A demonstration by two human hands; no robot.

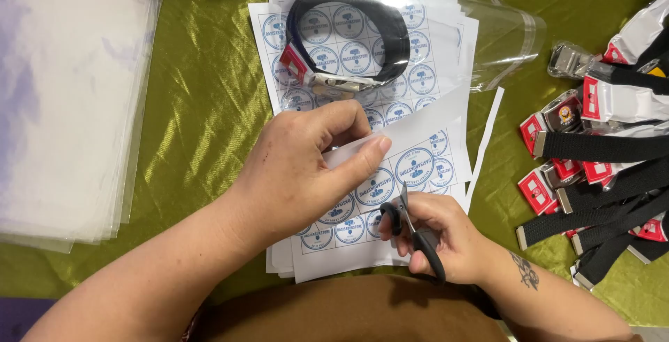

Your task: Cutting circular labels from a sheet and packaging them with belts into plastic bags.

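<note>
right hand [446, 234] gripping scissors [412, 230], sheet edge [418, 164]

Scissors [416, 232]: blades mostly hidden under the right hand [435, 234] and the sticker sheet [390, 182]; blade gap cannot be told. Left hand [306, 168] covers part of the sheet's round stickers. Stack of clear bags [70, 98] cut off by left edge; pile of black belts [606, 182] cut off by right edge.
</note>
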